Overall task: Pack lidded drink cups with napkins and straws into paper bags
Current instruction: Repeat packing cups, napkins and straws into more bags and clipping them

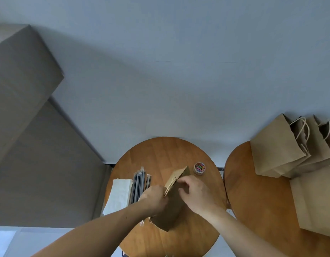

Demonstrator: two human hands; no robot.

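Observation:
A brown paper bag stands on the round wooden table, its top folded shut. My left hand grips the bag's top edge on its left side. My right hand pinches the folded top from the right. Wrapped straws lie in a row to the left of the bag. A stack of white napkins lies beside them at the table's left edge. No drink cup is visible; the bag's inside is hidden.
A small round tub of coloured paper clips sits behind the bag. On a second wooden table to the right stand several brown handled paper bags. A grey wall fills the far view.

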